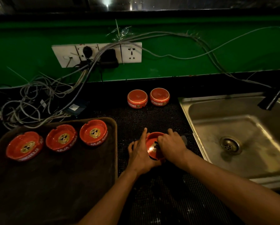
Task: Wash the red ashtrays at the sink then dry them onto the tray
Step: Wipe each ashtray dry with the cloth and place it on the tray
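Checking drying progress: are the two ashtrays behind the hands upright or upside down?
Upside down. Both ashtrays on the mat show flat bases on top, and their side lettering reads inverted.

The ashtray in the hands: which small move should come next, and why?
Probably finish wiping inside the held ashtray, then set it on the tray. The right hand works inside it, the left hand steadies it, and three ashtrays already sit there.

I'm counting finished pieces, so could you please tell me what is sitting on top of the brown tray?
Three red ashtrays sit upright in a row along the far part of the tray. Nothing covers them; the near part is too dark to judge.
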